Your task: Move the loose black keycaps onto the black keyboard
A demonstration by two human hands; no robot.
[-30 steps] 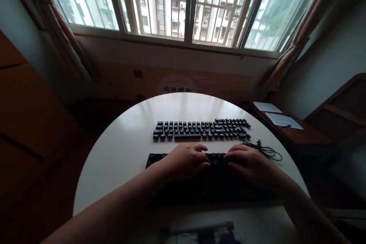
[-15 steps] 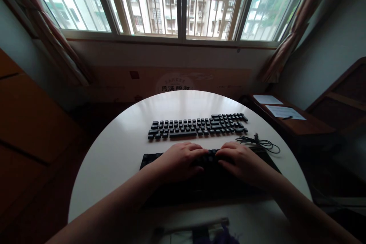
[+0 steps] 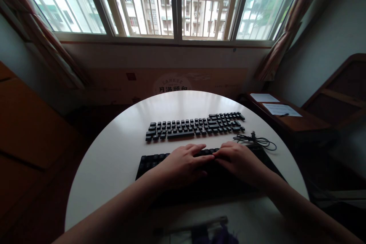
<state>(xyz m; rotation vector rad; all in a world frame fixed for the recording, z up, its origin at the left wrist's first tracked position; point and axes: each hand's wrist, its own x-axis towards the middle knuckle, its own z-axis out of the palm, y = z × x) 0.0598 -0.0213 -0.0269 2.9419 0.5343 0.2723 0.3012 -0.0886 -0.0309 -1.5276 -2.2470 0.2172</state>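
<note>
A black keyboard lies near me on a round white table. Both my hands rest on its upper rows. My left hand lies flat with fingers stretched toward the middle. My right hand lies beside it, its fingers extended leftward, the fingertips of the two hands almost touching. Neither hand grips anything. Farther back, loose black keycaps are laid out in keyboard rows on the tabletop. A coiled black cable sits at the keyboard's upper right corner.
A barred window and a cardboard box stand behind the table. A low wooden side table with papers is at the right. A blurred object lies at the near table edge. Wooden furniture is at the left.
My hands have drawn closer together on the keyboard, fingertips now nearly meeting. The view has shifted slightly, so the table contents sit a bit further left.
</note>
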